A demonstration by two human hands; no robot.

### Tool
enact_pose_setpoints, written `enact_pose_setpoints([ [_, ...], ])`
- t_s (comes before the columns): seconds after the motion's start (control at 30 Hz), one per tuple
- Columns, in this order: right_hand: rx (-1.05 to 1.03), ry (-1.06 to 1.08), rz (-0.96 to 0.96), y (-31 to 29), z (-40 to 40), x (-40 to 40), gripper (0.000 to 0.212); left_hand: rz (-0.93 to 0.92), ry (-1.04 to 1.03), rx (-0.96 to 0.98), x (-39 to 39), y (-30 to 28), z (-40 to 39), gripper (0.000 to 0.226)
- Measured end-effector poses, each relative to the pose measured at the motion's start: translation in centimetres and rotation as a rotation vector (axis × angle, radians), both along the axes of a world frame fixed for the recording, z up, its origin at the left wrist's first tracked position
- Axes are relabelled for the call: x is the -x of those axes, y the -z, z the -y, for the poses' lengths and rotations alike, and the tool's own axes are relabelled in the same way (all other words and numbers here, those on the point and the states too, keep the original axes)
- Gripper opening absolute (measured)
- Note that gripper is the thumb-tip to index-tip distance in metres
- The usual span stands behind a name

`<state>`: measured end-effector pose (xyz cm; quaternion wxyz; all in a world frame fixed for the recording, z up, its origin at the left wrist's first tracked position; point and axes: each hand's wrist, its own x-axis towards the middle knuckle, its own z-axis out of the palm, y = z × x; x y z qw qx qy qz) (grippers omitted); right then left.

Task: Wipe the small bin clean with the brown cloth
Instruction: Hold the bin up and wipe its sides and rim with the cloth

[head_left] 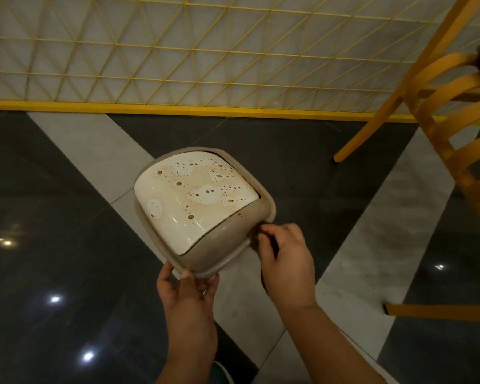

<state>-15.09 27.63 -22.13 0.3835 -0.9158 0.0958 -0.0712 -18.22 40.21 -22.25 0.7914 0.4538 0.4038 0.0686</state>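
The small bin (222, 242) is beige, with a white swing lid (194, 195) spotted with brown stains. It is held up above the floor at the centre of the view. My left hand (187, 289) grips the bin's near rim, thumb on top and fingers underneath. My right hand (286, 261) is at the bin's right side with its fingers curled round the dark brown cloth (273, 245). The cloth touches the rim there, and most of it is hidden inside the hand.
A yellow wooden chair (438, 128) stands at the right, with something dark on its back. A yellow lattice fence (178, 59) runs across the far side. The floor has glossy dark tiles (53, 217) and pale strips. A shoe tip (219, 371) shows at the bottom.
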Motion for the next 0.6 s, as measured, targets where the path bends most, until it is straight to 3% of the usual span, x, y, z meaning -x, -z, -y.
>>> enact_pose_setpoints([
  [0.1,0.042,-0.227,0.072,0.3,-1.6,2.3,0.018,0.002,0.016,-0.011,0.1,0.1,-0.1,0.025],
  [0.17,0.103,-0.267,0.078,0.5,-0.8,1.8,0.020,0.003,0.027,-0.009,0.2,0.1,-0.3,0.025],
  [0.3,0.006,0.011,-0.054,0.0,2.3,-1.7,0.018,0.005,0.029,0.002,0.0,0.0,-0.4,0.030],
  [0.43,-0.436,0.358,-0.189,-1.6,2.7,-4.2,0.015,0.013,0.015,0.001,0.0,-0.1,-0.2,0.029],
  [0.6,-0.449,0.063,-0.022,-4.1,-1.9,-1.0,0.022,0.003,0.008,-0.019,-0.2,0.2,-0.2,0.029],
])
